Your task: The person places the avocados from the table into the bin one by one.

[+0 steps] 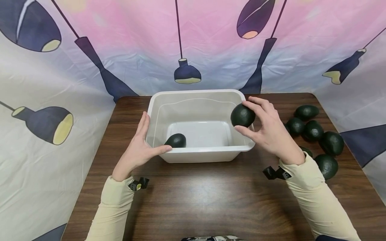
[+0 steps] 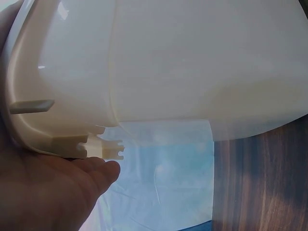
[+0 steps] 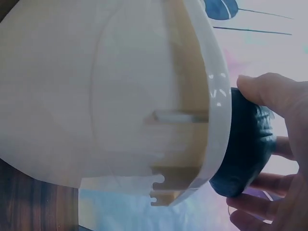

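My right hand [image 1: 268, 129] grips a dark green avocado [image 1: 242, 115] between thumb and fingers, over the right rim of a white plastic tub [image 1: 208, 149]. In the right wrist view, this avocado [image 3: 245, 144] shows just beyond the tub's rim, with fingertips around it. My left hand [image 1: 137, 147] holds the tub's front left corner, thumb along the front rim and fingers against the left side. From the left wrist, the fingers [image 2: 98, 171] appear under the rim. Another avocado [image 1: 177, 140] lies inside the tub, at its front left, partly hidden by the front wall.
Several more avocados [image 1: 313, 130] lie together on the right of the brown wooden table [image 1: 208, 194], some partly hidden by my right arm. Behind the table hangs a cloth [image 1: 211, 43] printed with lamps. A patterned object [image 1: 214, 238] shows at the bottom edge.
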The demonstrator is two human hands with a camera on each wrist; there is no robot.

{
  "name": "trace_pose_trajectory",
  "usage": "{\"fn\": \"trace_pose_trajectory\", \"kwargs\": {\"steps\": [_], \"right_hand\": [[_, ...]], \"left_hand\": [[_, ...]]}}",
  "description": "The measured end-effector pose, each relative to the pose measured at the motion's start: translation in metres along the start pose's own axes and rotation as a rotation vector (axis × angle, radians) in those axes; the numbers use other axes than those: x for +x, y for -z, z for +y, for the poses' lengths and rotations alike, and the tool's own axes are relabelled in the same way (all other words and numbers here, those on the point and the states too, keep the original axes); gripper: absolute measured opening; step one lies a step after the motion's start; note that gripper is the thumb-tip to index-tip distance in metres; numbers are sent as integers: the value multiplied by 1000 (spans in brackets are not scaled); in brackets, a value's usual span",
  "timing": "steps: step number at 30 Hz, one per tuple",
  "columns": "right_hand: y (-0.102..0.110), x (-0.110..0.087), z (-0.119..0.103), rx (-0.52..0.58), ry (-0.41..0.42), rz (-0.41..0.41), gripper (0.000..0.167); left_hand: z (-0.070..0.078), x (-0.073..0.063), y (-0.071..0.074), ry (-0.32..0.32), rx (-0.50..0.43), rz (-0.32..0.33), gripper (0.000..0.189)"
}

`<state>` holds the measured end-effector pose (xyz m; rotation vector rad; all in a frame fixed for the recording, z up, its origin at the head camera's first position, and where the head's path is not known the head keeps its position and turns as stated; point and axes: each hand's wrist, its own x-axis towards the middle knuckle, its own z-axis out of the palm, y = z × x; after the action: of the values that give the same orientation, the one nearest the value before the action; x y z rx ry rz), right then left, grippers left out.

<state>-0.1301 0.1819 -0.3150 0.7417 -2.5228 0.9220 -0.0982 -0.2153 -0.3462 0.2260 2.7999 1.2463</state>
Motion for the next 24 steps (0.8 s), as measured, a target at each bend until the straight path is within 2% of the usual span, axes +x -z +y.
{"fn": "trace_pose_trajectory", "kwargs": {"steps": [13,21,24], "right_hand": [[-6,-4,-5,-43,39,-72,72],[-7,-3,-6,-65,57,-85,72],[-7,-2,-5,-59,63,-82,67]], "left_hand": [[0,1,0,-2,4,-6,123],[0,0,-1,-7,5,1,124],[-1,0,-1,-11,8,5,124]]}}
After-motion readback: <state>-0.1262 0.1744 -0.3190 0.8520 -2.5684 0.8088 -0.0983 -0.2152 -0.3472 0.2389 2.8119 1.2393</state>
